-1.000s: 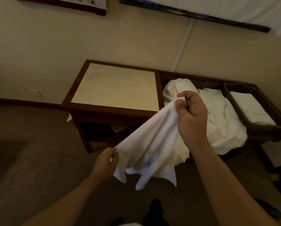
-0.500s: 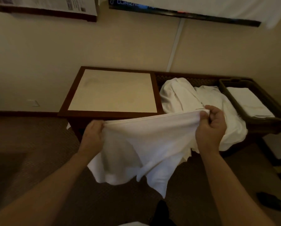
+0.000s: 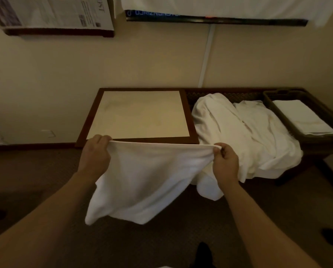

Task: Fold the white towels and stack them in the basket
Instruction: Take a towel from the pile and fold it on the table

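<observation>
Towel [image 3: 148,180] hangs in the air betw. both hands, in front of the table [image 3: 140,141], top edge pulled straight & near level w/ the table's front rim. Left hand [image 3: 95,153] has fingers curled round the left top corner; right hand [image 3: 224,161] pinches the right top corner betw. thumb & fingers. Rest of the cloth drops loose below, bottom edge bunched & uneven, well off the floor.

Handling, judged from the drape: soft, limp, light, no stiffness at all; only holds a line where it's pulled taut. Not fragile, not slippery; terry prob. grips itself, so layers should stay put once laid. Best hold = corners or hem, as now; mid-cloth grabs would just bunch it. Needs a flat top to crease on, table looks right for that.

Pile of unfolded towels [image 3: 245,136] sits right of the table. Basket [image 3: 314,140] further right, w/ folded towels [image 3: 301,118] lying flat inside already. Several left to do, I'd say.
</observation>
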`<state>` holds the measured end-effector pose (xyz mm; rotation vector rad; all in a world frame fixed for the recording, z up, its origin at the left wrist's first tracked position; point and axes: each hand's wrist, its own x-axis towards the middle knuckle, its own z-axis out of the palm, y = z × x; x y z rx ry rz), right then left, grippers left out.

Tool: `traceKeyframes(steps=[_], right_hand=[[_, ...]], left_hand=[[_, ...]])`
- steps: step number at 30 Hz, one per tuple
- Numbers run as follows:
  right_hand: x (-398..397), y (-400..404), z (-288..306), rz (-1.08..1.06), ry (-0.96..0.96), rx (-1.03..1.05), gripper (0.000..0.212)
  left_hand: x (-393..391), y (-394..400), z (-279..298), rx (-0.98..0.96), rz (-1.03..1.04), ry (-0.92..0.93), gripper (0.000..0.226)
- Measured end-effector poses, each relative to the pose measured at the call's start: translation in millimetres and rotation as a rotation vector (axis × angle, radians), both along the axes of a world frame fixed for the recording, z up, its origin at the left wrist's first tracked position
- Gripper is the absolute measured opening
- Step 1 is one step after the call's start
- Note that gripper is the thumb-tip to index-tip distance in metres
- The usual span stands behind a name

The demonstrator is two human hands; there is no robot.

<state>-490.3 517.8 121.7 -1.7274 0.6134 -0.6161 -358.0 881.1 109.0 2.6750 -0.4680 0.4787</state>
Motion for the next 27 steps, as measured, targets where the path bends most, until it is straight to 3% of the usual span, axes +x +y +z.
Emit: traceKeyframes(steps=[3,13,17,27], right_hand=[[2.9,5.0,-9.5,0.009,0.005,-0.005,0.014],[15.6,8.7,3.0,-0.164,-0.059,-0.071,0.012],[34.5,-1.8,0.6,-0.206,-0.003,-0.165,0.018],[136.0,-42.6,-5.9,-0.355,-0.001,-0.145,0.02]], left_hand=[[-8.0,5.5,-2.4,-0.003,0.048,0.057,0.034],[-13.7,10.7,-9.7,0.104,-0.088,0.117,0.022],[7.5,1.4,1.0,0.126,-0.138,0.009,0.038],[112.1,-30.3,26.8,-0.113,-0.119,0.053,0.028]])
